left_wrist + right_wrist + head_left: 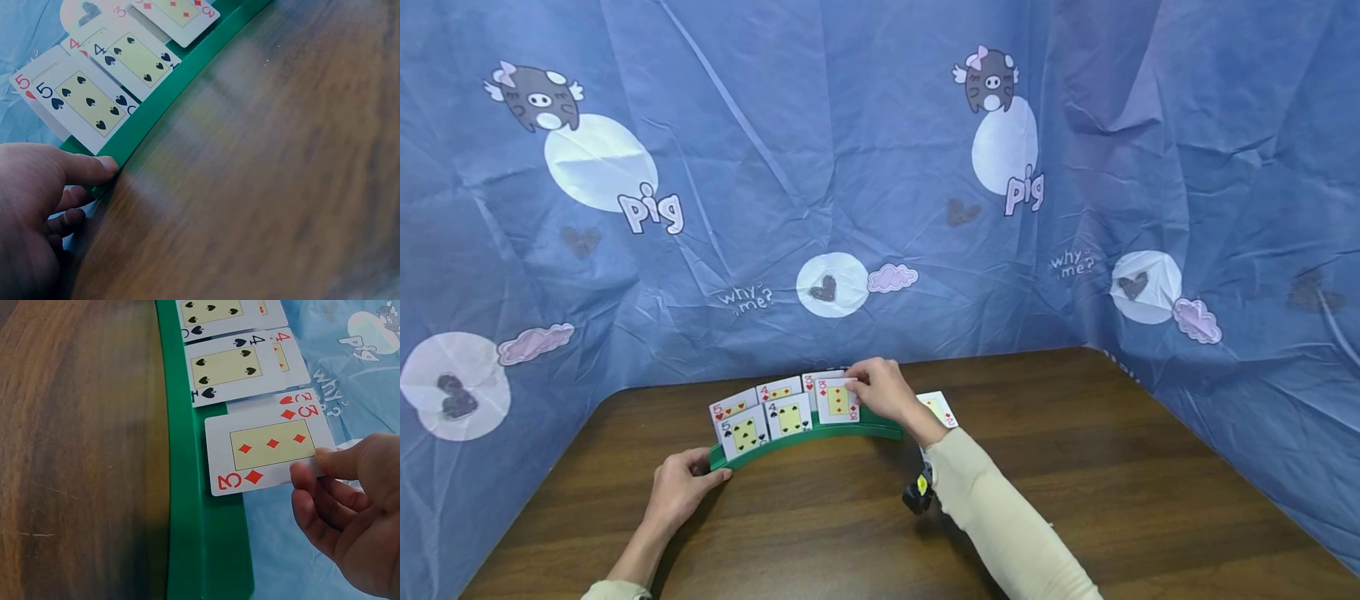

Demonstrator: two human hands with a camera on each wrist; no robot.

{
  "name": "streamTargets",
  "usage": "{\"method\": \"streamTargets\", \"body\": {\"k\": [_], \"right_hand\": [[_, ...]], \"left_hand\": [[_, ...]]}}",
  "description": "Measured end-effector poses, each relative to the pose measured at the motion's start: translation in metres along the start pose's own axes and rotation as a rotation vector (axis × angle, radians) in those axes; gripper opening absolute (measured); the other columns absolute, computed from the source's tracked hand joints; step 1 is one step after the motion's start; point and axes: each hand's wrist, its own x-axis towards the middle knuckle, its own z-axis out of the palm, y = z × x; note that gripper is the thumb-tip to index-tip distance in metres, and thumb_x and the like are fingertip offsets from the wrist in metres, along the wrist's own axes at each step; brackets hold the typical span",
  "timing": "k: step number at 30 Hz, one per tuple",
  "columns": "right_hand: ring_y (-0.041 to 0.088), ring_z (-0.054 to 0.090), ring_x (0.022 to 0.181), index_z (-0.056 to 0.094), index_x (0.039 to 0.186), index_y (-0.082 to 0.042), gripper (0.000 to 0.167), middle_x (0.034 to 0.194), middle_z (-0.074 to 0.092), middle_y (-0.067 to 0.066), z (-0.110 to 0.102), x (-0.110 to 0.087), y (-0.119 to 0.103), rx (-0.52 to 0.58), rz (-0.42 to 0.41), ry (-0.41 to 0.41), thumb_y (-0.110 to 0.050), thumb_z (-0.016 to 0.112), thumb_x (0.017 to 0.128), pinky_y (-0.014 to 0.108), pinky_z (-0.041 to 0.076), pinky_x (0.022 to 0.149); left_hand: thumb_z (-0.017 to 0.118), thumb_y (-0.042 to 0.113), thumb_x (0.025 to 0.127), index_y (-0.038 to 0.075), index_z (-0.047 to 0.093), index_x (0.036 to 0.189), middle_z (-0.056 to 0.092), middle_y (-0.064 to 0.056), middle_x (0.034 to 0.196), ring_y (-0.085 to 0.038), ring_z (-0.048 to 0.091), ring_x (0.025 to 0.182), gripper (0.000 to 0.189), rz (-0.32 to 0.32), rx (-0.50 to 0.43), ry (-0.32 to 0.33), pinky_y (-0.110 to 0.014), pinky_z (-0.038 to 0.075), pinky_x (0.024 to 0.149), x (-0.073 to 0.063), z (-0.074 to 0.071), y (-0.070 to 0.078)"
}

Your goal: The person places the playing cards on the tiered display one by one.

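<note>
A curved green card holder (857,430) stands on the table. My left hand (679,487) grips its left end, thumb in front, also visible in the left wrist view. My right hand (883,390) pinches the three of diamonds (272,447) by its upper edge between thumb and fingers. This card is at the holder's front row, overlapping a three of hearts (300,400); whether it sits in the slot I cannot tell. To the left, a four of spades (788,417) and a five of spades (743,437) stand in front of a red four (780,388) and a five of hearts (730,404).
A red two (937,408) shows beyond the right forearm, which partly hides it. A black device with a yellow mark (919,490) is at the right wrist. A blue printed curtain (880,167) hangs behind the brown wooden table (820,533).
</note>
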Motion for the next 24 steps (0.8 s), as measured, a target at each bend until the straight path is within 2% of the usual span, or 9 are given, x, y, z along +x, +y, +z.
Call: {"method": "streamTargets", "body": {"k": [6,15,24], "right_hand": [[0.002,0.059,0.059,0.077,0.107,-0.006,0.017,0.091,0.077,0.009,0.005,0.001,0.001,0.021,-0.005,0.000,-0.012,0.066,0.095,0.017,0.047,0.063],[0.000,0.056,0.059,0.077,0.107,-0.006,0.018,0.086,0.075,0.006,0.009,-0.001,0.002,0.010,0.006,-0.002,-0.012,0.066,0.095,0.018,0.046,0.064],[0.001,0.057,0.066,0.078,0.105,-0.010,0.016,0.089,0.076,0.003,0.014,-0.002,0.004,-0.036,0.005,-0.019,-0.015,0.067,0.094,0.025,0.049,0.077]], "left_hand": [[0.077,0.011,0.082,-0.008,0.068,0.117,0.073,-0.021,0.100,-0.022,0.059,0.086,0.041,0.007,0.002,0.015,-0.029,0.042,0.072,0.000,0.000,0.000],[0.078,0.013,0.082,-0.007,0.069,0.115,0.073,-0.018,0.096,-0.020,0.057,0.083,0.040,0.021,0.005,0.020,-0.029,0.042,0.071,-0.001,0.000,-0.001],[0.078,0.011,0.081,-0.008,0.069,0.114,0.074,-0.020,0.096,-0.019,0.058,0.081,0.039,0.028,0.000,0.025,-0.028,0.042,0.069,-0.001,0.001,-0.001]]}}
